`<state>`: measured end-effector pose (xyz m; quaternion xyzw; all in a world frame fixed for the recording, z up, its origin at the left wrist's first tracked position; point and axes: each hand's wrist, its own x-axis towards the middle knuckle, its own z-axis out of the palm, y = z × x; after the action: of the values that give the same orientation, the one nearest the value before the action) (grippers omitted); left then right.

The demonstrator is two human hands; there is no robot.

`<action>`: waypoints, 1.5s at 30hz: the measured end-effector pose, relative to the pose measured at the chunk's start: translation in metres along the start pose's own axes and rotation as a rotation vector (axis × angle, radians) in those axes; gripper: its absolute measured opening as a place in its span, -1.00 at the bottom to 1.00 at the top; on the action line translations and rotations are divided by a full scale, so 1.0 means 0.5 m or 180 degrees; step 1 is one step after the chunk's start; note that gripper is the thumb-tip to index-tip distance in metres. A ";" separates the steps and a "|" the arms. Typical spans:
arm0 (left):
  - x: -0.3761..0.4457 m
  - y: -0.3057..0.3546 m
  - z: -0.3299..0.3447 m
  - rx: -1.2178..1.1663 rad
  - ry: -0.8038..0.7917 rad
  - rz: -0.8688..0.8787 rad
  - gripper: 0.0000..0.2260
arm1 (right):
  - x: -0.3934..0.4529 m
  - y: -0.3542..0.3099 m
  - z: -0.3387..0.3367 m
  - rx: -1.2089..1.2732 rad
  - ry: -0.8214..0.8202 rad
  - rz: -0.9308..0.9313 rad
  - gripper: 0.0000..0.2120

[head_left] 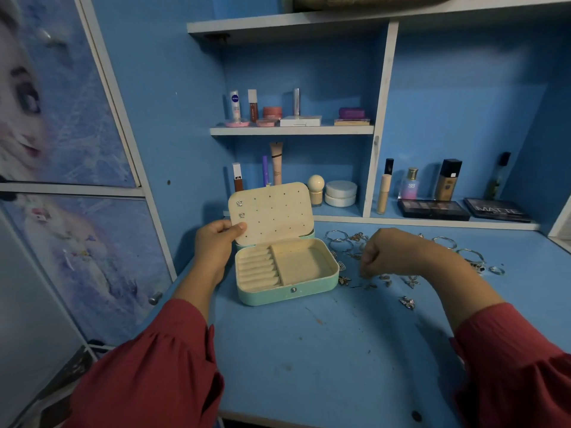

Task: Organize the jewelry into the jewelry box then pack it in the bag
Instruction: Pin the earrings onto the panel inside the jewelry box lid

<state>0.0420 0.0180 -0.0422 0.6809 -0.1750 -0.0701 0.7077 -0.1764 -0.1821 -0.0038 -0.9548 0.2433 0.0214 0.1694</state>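
Left hand (216, 239) grips the lid (272, 211) of the box (287, 273) by its edge, I'd guess to keep it propped open for loading. 2 studs (240, 209) already sit in the lid. Right hand (386, 253) hangs curled over the jewelry (408, 281) scattered just right of the box; can't tell if it's pinching anything.

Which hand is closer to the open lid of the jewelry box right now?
Left. The left hand grips the lid at its lower left corner, thumb on the inner face. The right hand is off to the right, apart from the lid, over the loose jewelry.
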 end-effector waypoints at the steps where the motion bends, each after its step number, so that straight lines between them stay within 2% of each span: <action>1: 0.000 0.000 0.000 0.0003 -0.0002 -0.0001 -0.93 | -0.001 0.000 0.000 0.0002 -0.0003 -0.0003 -0.97; 9: 0.001 -0.002 -0.001 -0.0045 -0.0012 -0.0070 -0.91 | 0.004 0.024 -0.010 0.0387 0.0291 0.0032 -0.95; 19: 0.001 0.001 0.000 -0.0022 -0.0033 -0.0050 -0.92 | 0.006 0.038 -0.018 0.0423 0.0573 0.0169 -0.89; 28: 0.001 -0.001 -0.003 -0.0001 -0.0071 -0.0022 -0.93 | 0.005 0.026 -0.003 0.0036 0.0231 0.0263 -0.89; 32: 0.008 -0.001 -0.011 0.0032 -0.0154 -0.0213 -0.87 | 0.005 0.025 0.002 -0.0053 0.0305 0.0186 -0.92; 35: 0.012 -0.003 -0.021 0.0061 -0.0309 -0.0272 -0.82 | 0.007 0.017 0.005 0.0219 0.0676 0.0001 -0.97; 38: 0.017 -0.004 -0.033 -0.0043 -0.0546 -0.0360 -0.79 | 0.010 -0.017 0.017 0.0528 0.1130 -0.0247 -0.92; 45: 0.032 -0.010 -0.043 -0.0125 -0.0703 -0.0597 -0.83 | 0.031 -0.117 0.065 0.1473 0.1359 -0.0585 -0.86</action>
<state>0.0650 0.0326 -0.0449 0.6684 -0.1859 -0.2139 0.6877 -0.1338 -0.1304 -0.0181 -0.8919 0.1846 -0.2506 0.3282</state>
